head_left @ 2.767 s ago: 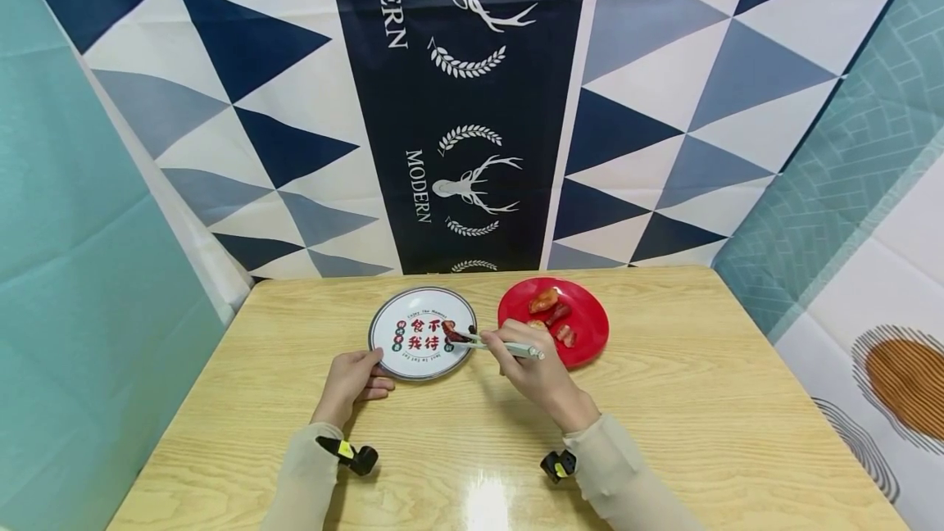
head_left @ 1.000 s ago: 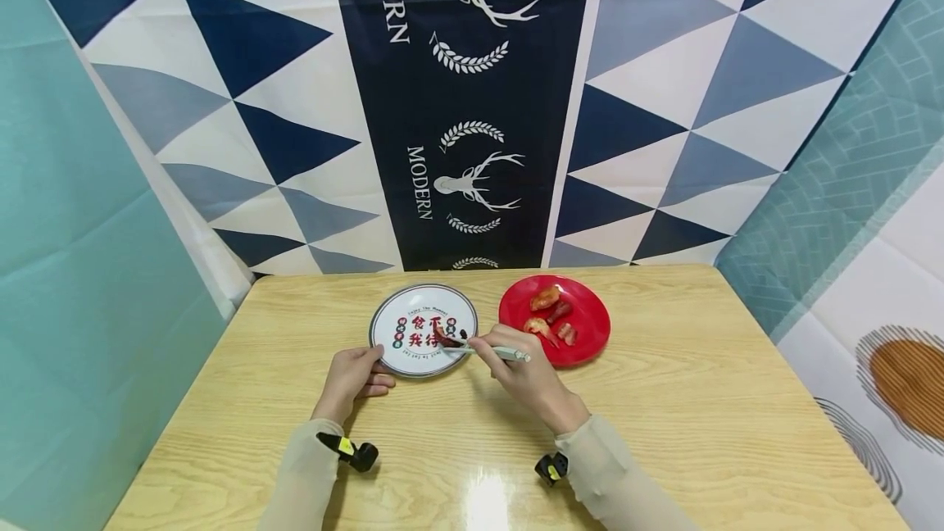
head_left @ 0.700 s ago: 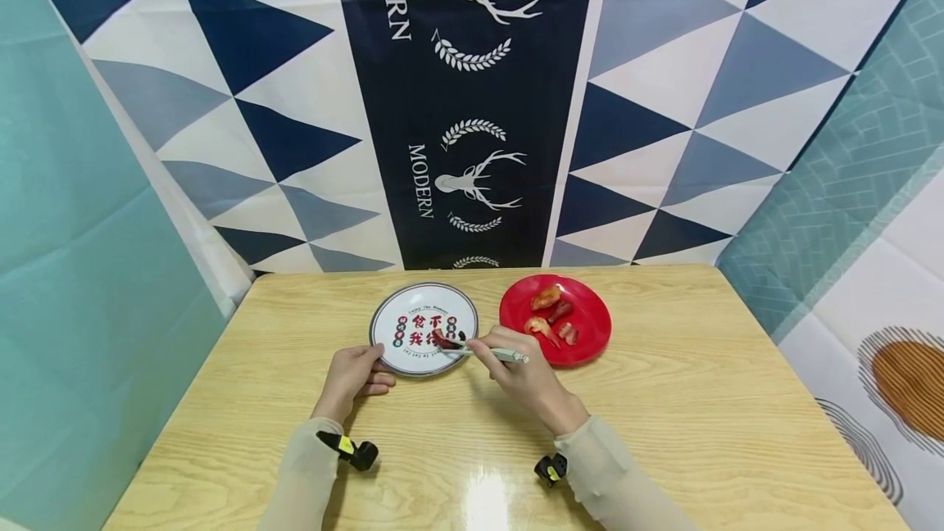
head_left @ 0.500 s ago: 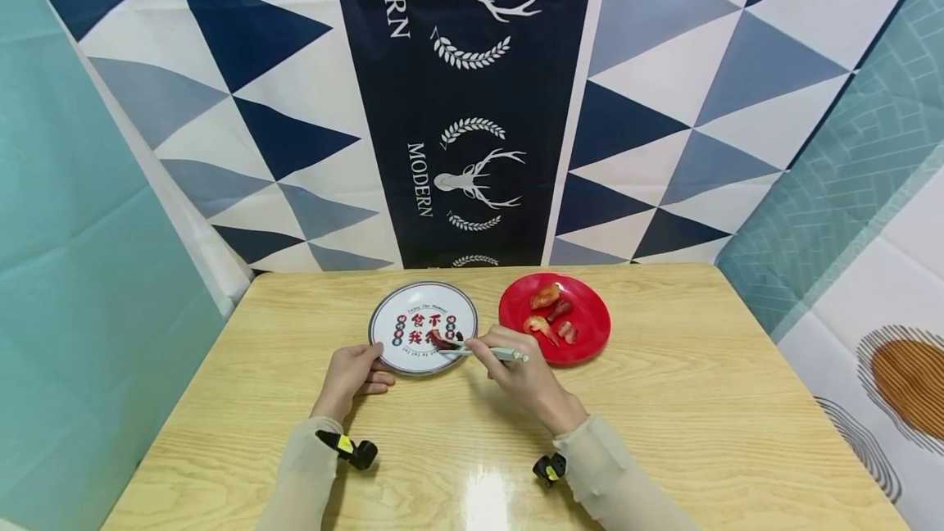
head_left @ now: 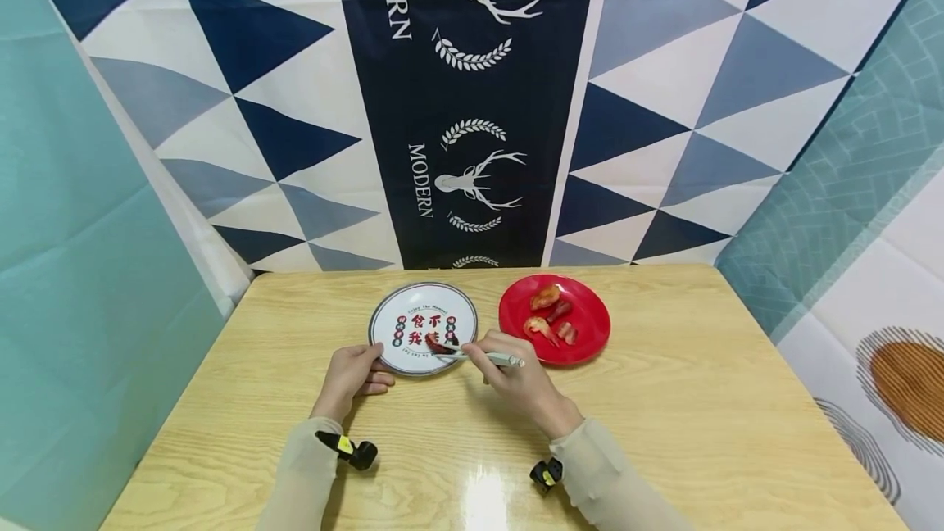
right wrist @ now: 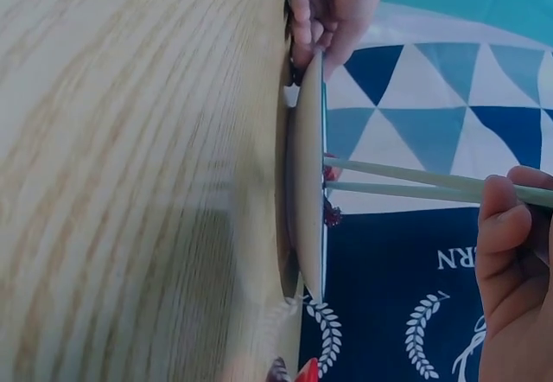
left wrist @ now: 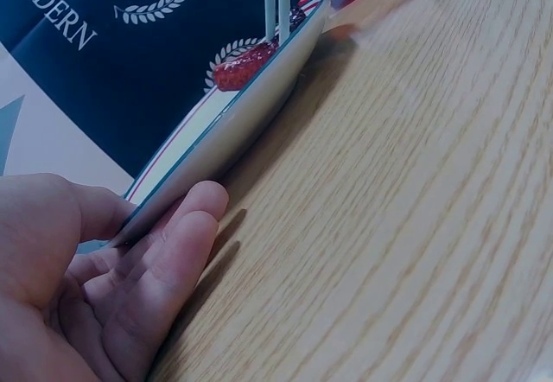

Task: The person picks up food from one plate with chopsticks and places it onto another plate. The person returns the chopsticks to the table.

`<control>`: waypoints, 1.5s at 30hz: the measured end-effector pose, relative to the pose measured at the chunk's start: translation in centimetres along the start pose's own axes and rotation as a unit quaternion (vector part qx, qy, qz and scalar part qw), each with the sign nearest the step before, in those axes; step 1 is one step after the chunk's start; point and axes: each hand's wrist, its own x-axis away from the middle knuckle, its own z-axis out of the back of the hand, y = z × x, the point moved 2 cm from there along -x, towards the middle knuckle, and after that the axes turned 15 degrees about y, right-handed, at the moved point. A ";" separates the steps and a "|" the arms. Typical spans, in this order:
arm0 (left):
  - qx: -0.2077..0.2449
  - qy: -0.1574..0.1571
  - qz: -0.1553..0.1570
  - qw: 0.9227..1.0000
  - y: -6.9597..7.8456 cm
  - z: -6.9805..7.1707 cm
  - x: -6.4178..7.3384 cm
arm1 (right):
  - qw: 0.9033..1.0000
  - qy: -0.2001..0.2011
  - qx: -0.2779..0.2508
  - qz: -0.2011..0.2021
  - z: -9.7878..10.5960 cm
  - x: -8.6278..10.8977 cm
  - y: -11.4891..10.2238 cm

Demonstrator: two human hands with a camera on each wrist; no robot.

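My left hand grips the near-left rim of a white plate with red and green printing. Its thumb lies on top and its fingers are underneath, as the left wrist view shows. Pale green chopsticks are held in my right hand, their tips reaching over the plate's right part. Between or against the tips is a glossy dark-red piece of food with a darker end, low over the plate or on it; which of the two I cannot tell. Part of it is covered by the chopsticks.
A red plate stands close to the right of the white one. On it lie a shrimp, a browned piece of food, a small drumstick-like piece and a pinkish piece. Behind the wooden table hangs patterned cloth.
The right hand has moved the chopsticks and the dark-red food from the white plate's right rim leftward and a little nearer to me. The left hand keeps its grip on the rim.
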 end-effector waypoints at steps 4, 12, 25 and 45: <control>0.000 -0.002 0.002 1.000 0.0 0.0 0.1 | 1.000 0.013 -0.004 0.013 -0.1 0.1 -0.1; 0.003 -0.005 0.003 1.000 0.5 0.2 0.3 | 0.999 0.019 0.015 0.029 0.2 0.2 -0.2; 0.000 -0.001 0.001 1.000 0.7 0.4 0.1 | 0.998 0.018 0.031 0.046 0.2 -0.2 -0.4; -0.001 0.001 -0.008 1.000 0.0 0.1 0.0 | 0.999 0.021 0.034 0.021 2.3 0.3 -1.6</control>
